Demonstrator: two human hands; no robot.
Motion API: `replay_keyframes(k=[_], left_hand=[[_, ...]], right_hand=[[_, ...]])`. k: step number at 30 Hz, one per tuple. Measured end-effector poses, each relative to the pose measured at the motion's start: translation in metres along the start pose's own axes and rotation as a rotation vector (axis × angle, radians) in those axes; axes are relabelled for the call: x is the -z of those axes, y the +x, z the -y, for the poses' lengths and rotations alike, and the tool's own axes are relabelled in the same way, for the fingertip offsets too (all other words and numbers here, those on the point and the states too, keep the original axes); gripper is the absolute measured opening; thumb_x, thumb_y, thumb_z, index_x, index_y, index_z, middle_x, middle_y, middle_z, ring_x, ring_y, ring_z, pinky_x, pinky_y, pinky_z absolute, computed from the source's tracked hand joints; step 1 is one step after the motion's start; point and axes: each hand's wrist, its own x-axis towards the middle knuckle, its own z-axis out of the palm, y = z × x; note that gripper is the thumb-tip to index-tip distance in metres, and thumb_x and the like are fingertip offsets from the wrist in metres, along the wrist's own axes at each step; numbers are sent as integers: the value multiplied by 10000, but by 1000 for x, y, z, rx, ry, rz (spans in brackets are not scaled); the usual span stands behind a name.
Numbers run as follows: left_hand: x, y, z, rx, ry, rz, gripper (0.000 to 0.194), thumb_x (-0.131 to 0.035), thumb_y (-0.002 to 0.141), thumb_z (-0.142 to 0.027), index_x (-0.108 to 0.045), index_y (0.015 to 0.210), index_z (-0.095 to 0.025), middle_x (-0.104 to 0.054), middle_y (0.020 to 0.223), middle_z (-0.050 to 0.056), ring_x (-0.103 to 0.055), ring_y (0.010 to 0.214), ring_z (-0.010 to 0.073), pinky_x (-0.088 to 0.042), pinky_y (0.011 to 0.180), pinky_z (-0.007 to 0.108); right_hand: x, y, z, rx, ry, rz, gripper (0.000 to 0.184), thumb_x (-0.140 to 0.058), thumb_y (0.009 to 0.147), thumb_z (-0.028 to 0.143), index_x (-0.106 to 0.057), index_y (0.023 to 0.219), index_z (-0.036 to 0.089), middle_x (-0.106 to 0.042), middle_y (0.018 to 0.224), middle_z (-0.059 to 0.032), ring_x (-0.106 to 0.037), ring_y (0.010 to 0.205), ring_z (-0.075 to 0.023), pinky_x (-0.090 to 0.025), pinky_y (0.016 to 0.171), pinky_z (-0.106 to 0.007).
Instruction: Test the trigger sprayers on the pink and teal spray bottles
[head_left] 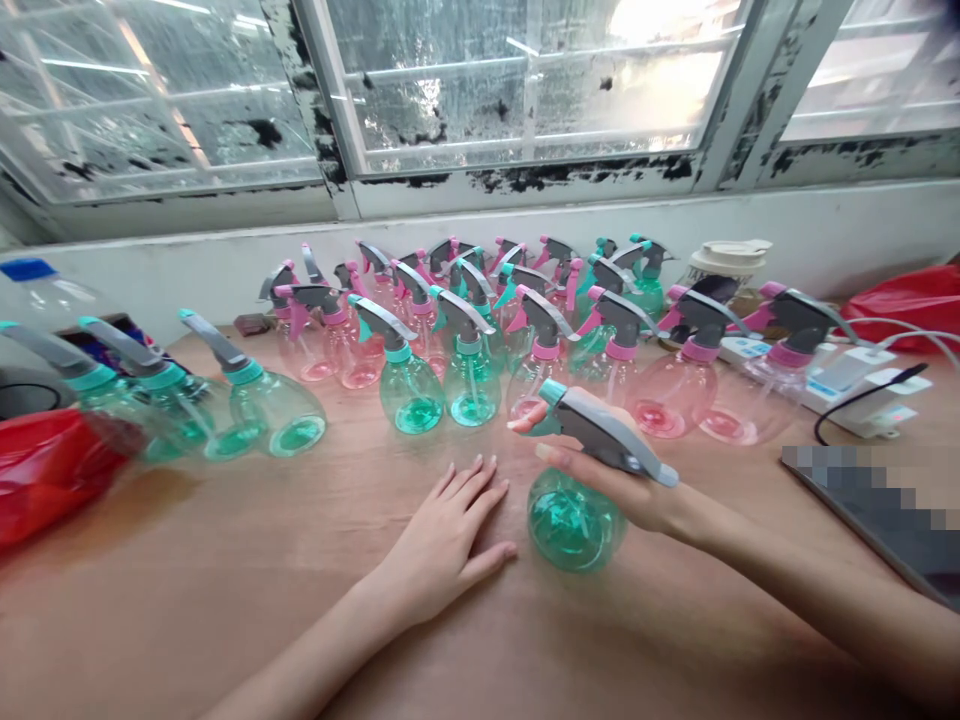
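My right hand [622, 490] grips a green spray bottle [576, 525] by its neck, just below the grey and teal spray head. The bottle is tilted a little, its round base towards me. My left hand [454, 530] lies flat on the wooden table [315, 570], fingers stretched out, just left of that bottle and apart from it. Behind my hands stand two green spray bottles [412, 395] and a row of pink spray bottles [675, 390]. More pink and green ones crowd behind them, partly hidden.
Three green spray bottles [277, 415] stand at the left by a red plastic bag [52, 470]. At the right are a power strip [847, 385] with cables, a lidded paper cup [724, 265] and a dark flat device [862, 510]. Windows rise behind the table.
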Motion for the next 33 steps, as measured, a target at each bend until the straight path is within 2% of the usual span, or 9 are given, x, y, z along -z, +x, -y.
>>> replay_keyframes(k=[3,9,12,17,19,21,25,30,33], left_hand=[[0,0,0,3,9,9,625,-454,988,-553,-402,1471,-161,-328,1559,129,-232,1460,286,-212,1174,528],[2,0,0,-2,27,17,618,-443,995,-547,-403,1471,-156,-306,1567,129,-226,1463,281,-210,1174,529],[2,1,1,-1,29,18,619,-448,994,-541,-401,1472,-150,-334,1555,136,-247,1456,287,-214,1171,532],[2,0,0,-6,-5,-10,592,-477,989,-520,-399,1474,-189,-368,1541,130,-278,1444,300,-216,1167,540],[2,0,0,-7,-12,-8,594,-475,990,-522,-399,1474,-186,-366,1542,132,-272,1445,303,-220,1165,541],[2,0,0,-6,-8,2,600,-463,992,-529,-401,1471,-173,-359,1545,137,-262,1449,301,-220,1166,541],[2,0,0,-6,6,5,611,-454,996,-530,-394,1473,-152,-332,1556,143,-238,1457,293,-221,1168,536],[2,0,0,-1,-9,1,607,-465,992,-530,-394,1475,-169,-335,1558,131,-243,1456,293,-213,1173,529],[2,0,0,-2,-1,9,609,-463,992,-531,-386,1480,-174,-332,1559,128,-235,1459,290,-213,1172,534]], right_hand=[[-1,2,3,40,-37,-21,77,-622,893,252,-564,926,214,-586,776,22,-514,592,-96,-431,544,-223],[-3,0,8,111,-95,-39,149,-593,885,160,-499,781,210,-525,711,46,-499,589,-82,-434,556,-207],[-4,-1,7,95,-84,-35,48,-600,890,203,-556,878,216,-589,790,16,-572,664,-114,-494,637,-242],[-7,-3,4,70,-35,-57,224,-615,885,271,-578,1103,239,-648,886,-20,-619,649,-148,-565,765,-359],[-7,-4,3,66,-21,-60,247,-613,887,280,-578,1129,245,-654,880,-26,-656,707,-178,-572,795,-392],[-8,-5,3,47,-7,-64,261,-615,889,301,-583,1144,252,-655,820,-26,-688,861,-237,-572,834,-423],[-8,-6,3,36,-18,-77,259,-612,894,339,-596,1140,264,-672,779,-35,-651,1086,-294,-560,896,-462],[-7,-5,4,55,-27,-76,245,-604,891,296,-599,1131,251,-667,794,-39,-634,1128,-304,-552,918,-478],[-7,-5,4,47,-32,-71,241,-604,897,317,-602,1132,259,-673,825,-39,-660,1062,-290,-563,899,-469]])
